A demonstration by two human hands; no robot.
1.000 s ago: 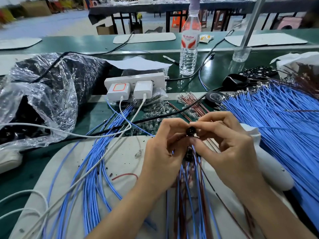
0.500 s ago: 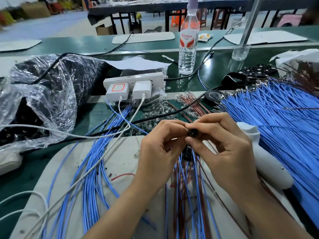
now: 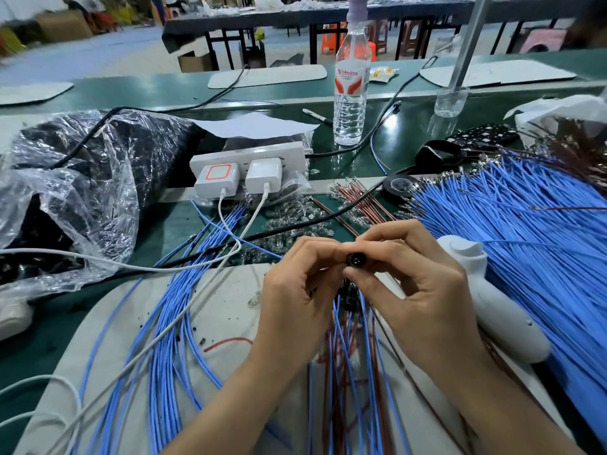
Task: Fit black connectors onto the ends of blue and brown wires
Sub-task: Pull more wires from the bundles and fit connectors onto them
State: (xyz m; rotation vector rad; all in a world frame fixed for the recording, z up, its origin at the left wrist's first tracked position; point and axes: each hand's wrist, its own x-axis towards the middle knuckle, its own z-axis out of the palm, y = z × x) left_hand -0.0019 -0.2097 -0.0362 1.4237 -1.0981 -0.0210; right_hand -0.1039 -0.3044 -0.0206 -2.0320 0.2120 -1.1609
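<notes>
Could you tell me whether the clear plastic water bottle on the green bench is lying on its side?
No, the clear plastic water bottle stands upright on the green bench, beyond the white power strip.

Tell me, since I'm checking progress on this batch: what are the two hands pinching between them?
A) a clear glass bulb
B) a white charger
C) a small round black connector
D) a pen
C: the left hand and right hand meet fingertip to fingertip on the black connector, held above the blue and brown wires.
</notes>
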